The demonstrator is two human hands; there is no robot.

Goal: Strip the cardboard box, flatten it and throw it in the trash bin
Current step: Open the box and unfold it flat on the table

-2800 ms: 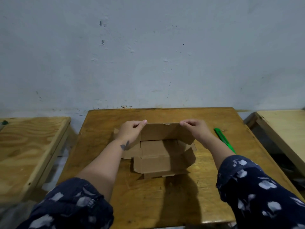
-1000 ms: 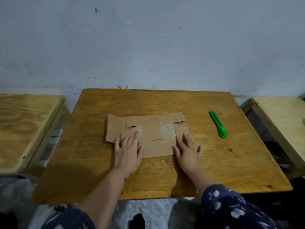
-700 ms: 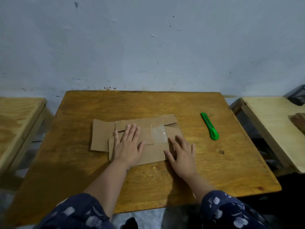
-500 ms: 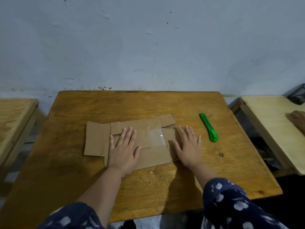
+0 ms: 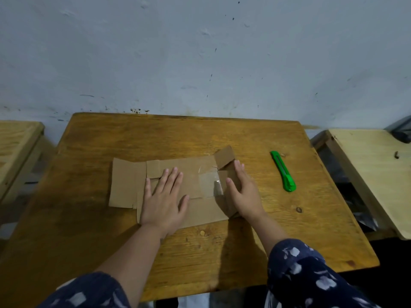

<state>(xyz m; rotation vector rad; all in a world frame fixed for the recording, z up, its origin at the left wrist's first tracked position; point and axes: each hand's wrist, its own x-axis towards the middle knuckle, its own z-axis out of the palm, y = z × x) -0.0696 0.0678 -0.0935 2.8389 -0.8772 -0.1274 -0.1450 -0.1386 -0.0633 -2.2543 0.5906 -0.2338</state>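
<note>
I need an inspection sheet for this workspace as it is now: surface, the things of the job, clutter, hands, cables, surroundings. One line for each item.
Surface: brown wooden table, worn, standing against the wall.
Job's things: cardboard box lies opened out and mostly flat on the table; clear tape is on it; one flap at the far right corner stands up. No trash bin in view.
Clutter: green utility knife lies on the table, right of the cardboard, apart from it.
Hands: left hand presses flat on the cardboard; right hand is at its right edge, fingers straight.
Cables: nothing seen.
Surroundings: grey marked wall; a pale wooden table on the right, another on the left.
</note>
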